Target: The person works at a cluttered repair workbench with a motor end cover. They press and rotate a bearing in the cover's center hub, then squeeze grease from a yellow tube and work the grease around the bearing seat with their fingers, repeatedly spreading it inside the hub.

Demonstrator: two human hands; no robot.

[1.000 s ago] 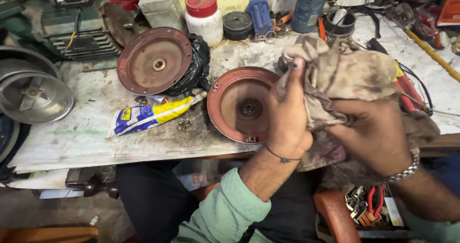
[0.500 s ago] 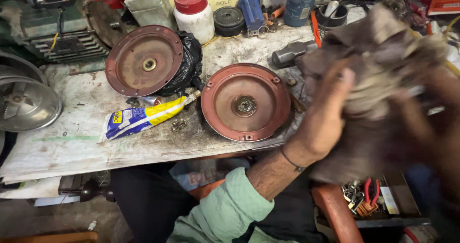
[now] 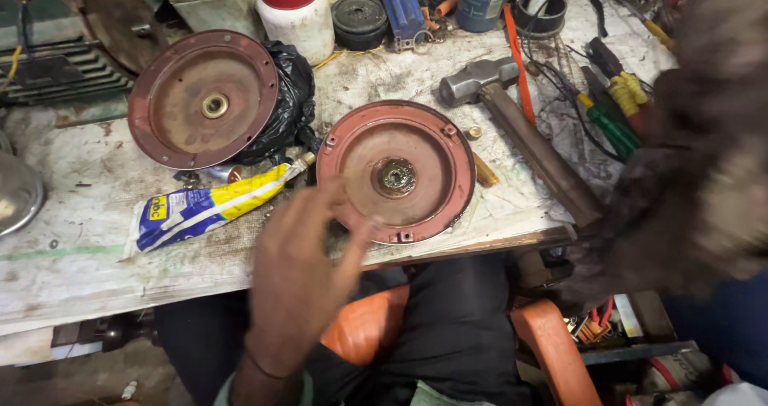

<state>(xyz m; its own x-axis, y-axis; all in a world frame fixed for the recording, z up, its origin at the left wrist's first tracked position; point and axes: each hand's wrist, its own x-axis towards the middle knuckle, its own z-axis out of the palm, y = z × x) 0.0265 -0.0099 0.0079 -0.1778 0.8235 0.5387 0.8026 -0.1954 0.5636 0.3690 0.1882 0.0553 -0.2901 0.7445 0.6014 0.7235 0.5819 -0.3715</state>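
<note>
here the worn workbench (image 3: 72,270) fills most of the view, cluttered to its far edge. nearest the person sits a round red-brown cover plate (image 3: 396,172), lying flat, hollow side up, with a grimy hub at its centre, close to the front edge. a second red disc (image 3: 204,98) leans against a black plastic bag (image 3: 290,94) to the left and behind. at the right a dirty brown rag (image 3: 704,158) hangs bunched and blurred; the right hand is hidden in it, so i cannot tell its grip. the left hand (image 3: 300,274) hovers empty, fingers spread apart, just in front of the near plate, touching nothing. it looks like a pause in wiping down. any move to the plate needs care, since it lies close to the bench edge. a hammer (image 3: 520,126) lies just right of the plate, a yellow and blue tube (image 3: 208,206) just left, and screwdrivers (image 3: 612,106) crowd the right side.
</note>
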